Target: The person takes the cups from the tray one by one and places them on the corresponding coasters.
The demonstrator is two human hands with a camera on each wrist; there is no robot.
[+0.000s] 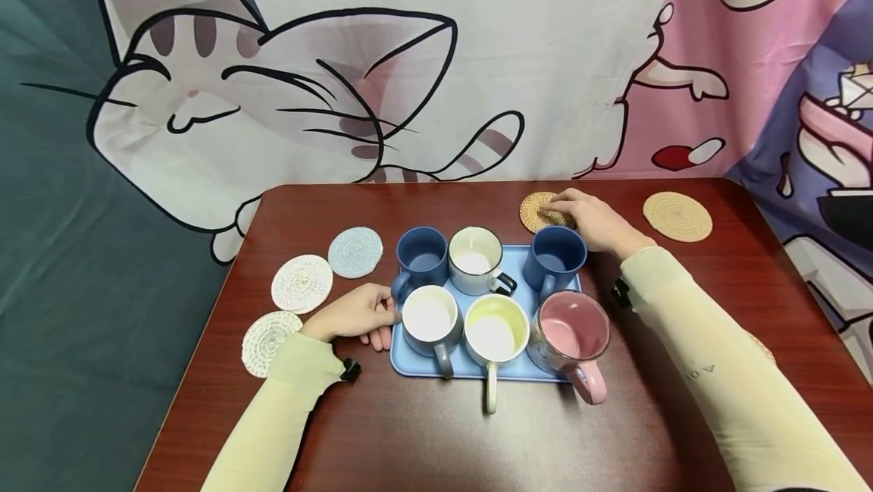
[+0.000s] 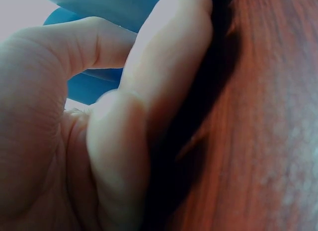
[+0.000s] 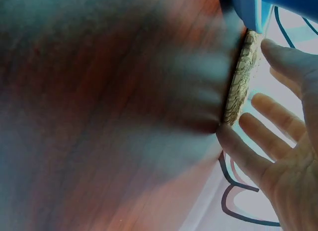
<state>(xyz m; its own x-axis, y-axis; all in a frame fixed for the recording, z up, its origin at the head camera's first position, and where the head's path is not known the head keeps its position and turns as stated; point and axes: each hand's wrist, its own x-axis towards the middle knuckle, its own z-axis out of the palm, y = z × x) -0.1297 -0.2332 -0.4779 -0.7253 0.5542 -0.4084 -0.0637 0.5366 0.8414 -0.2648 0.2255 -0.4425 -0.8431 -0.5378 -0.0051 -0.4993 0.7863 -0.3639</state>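
A light blue tray (image 1: 524, 369) carries several mugs in two rows. My left hand (image 1: 358, 314) is at its left edge, thumb and fingers bent around the rim beside the grey mug (image 1: 431, 318). At the back right my right hand (image 1: 593, 219) reaches over a tan woven coaster (image 1: 533, 211), fingers fairly straight and fingertips at it; the right wrist view shows the coaster (image 3: 239, 84) edge-on. A dark blue mug (image 1: 555, 253) stands just in front of that hand. Also on the tray are another dark blue mug (image 1: 423, 253), a white mug (image 1: 475, 257), a yellow mug (image 1: 496, 329) and a pink mug (image 1: 571, 325).
Left of the tray lie a pale blue coaster (image 1: 355, 252), a speckled white coaster (image 1: 302, 283) and another white coaster (image 1: 269, 344), partly behind the sleeve. A beige coaster (image 1: 677, 217) is at the back right. A printed cloth (image 1: 559, 60) hangs behind the table.
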